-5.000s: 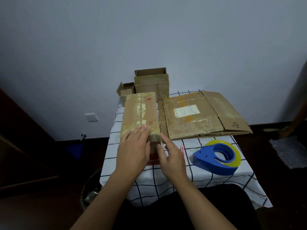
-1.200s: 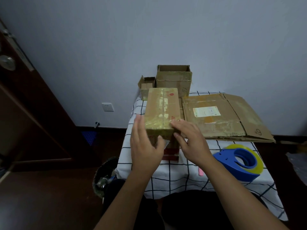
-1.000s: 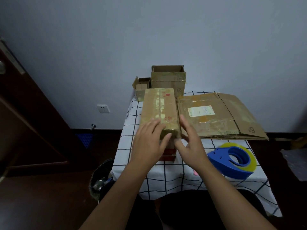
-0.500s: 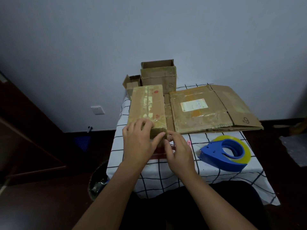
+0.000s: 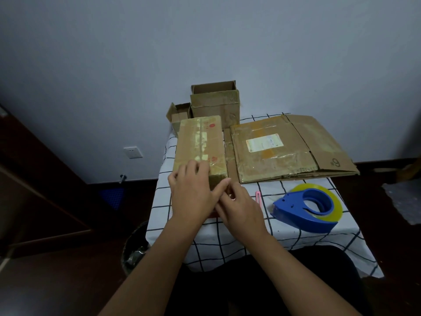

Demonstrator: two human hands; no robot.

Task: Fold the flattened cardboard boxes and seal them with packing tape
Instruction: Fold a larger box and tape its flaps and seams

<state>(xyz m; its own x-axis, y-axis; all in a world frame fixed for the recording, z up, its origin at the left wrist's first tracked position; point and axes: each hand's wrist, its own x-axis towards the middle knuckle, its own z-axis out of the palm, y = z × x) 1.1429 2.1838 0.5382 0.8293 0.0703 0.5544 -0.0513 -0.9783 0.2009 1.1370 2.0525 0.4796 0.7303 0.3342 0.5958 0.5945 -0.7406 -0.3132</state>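
Pressing flat on the taped box (image 5: 200, 144) near end, left hand (image 5: 193, 197) fingers straight, right hand (image 5: 241, 212) fingertips curled at its front corner, grip unclear, flattened cardboard (image 5: 284, 147) beside, tape dispenser (image 5: 309, 208) right on tabletop (image 5: 227, 242).

There are two hands: the left hand (image 5: 193, 197) and the right hand (image 5: 241, 208). There are three boxes that stand up: one closed box (image 5: 200, 144), one big open box (image 5: 216, 99) and one small open box (image 5: 178, 112). There is one flat box (image 5: 284, 147). There is one blue tape holder (image 5: 307, 208) with one roll of tape. One small pink thing (image 5: 258, 197) lies on the bench. One wall plug (image 5: 132, 152) is on the wall. One bin (image 5: 134, 247) is on the floor.
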